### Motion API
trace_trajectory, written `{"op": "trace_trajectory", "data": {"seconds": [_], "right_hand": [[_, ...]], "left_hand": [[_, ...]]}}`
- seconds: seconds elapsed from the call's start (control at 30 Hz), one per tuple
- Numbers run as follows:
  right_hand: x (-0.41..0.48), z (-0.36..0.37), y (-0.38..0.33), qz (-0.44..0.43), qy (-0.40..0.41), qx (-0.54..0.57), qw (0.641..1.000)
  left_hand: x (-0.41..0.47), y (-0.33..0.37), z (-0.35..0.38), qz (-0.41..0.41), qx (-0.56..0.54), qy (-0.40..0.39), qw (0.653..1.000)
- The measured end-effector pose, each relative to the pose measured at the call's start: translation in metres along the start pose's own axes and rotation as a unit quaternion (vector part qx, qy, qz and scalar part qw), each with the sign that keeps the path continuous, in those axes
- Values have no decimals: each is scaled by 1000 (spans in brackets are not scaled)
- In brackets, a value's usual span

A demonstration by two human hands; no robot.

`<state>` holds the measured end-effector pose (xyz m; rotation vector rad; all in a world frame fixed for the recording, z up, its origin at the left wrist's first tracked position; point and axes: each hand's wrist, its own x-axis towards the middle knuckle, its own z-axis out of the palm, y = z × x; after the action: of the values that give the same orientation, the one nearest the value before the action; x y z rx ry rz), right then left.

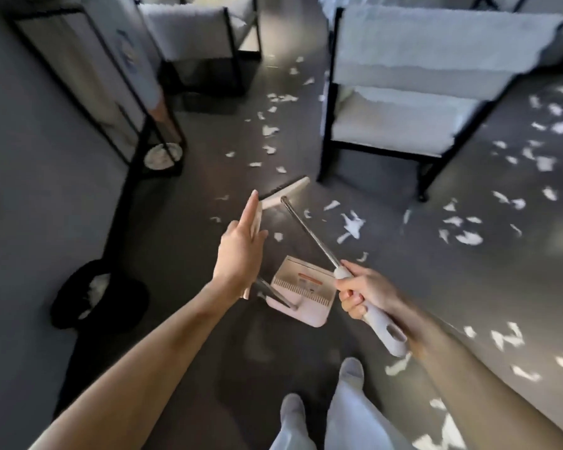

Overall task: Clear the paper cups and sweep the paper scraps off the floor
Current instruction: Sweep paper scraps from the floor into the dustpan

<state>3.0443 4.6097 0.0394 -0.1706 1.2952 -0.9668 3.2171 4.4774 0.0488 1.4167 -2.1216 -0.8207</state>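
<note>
Head view: a person's right hand (355,293) grips the white handle of a broom (309,232), whose head (285,191) rests on the dark floor (192,196) ahead. The left hand (238,251) is open, fingers straight along the upright handle (257,219) of a dustpan (306,306) on the floor between the arms. White paper scraps (353,224) litter the floor around an armchair (397,125) and to the right. A black bin (127,297) stands at left.

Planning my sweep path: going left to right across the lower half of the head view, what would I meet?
Black bin → left hand → dustpan → right hand gripping the broom → scattered paper scraps.
</note>
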Motion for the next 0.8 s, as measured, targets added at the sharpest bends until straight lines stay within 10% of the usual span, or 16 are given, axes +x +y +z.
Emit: {"op": "trace_trajectory", "data": {"seconds": [0.37, 0.8], "right_hand": [[-73, -239, 18, -32, 173, 192, 966], [-112, -556, -136, -70, 220, 341, 911]], "left_hand": [[20, 193, 207, 174, -49, -228, 957], [129, 466, 436, 207, -72, -270, 938]]}}
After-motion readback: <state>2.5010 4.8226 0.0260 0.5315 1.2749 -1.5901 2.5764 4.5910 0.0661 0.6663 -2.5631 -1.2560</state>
